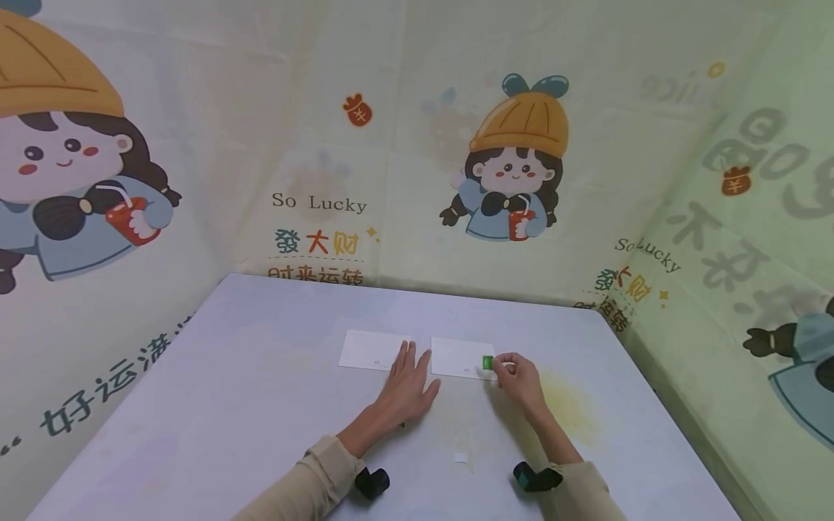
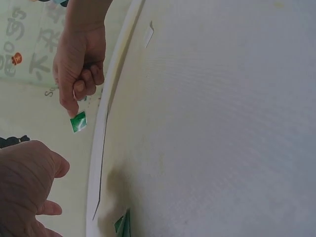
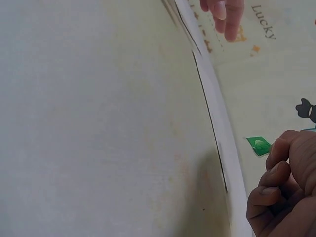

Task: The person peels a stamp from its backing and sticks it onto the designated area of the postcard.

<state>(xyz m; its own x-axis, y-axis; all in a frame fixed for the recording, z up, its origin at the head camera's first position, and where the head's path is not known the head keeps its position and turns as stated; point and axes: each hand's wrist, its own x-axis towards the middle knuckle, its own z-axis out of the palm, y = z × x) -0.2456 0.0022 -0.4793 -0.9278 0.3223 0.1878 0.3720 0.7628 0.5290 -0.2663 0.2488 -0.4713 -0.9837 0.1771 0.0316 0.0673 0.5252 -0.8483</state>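
My right hand [image 1: 519, 380] pinches a small green stamp [image 3: 258, 145] between thumb and forefinger. In the head view the stamp is over the right end of a white envelope-like paper [image 1: 459, 354]; the right wrist view has it raised above the table. My left hand [image 1: 407, 387] has its fingers straight and spread, the fingertips between that paper and a second white one [image 1: 366, 349] on its left. Whether they touch either paper I cannot tell. Under the left hand, mostly hidden in the head view, lies a folded green piece [image 2: 123, 224].
A small white scrap [image 1: 460, 458] lies on the white table [image 1: 260, 405] between the forearms. Black devices are on both wrists. Printed cloth [image 1: 404, 159] hangs behind the table's far edge and along its sides.
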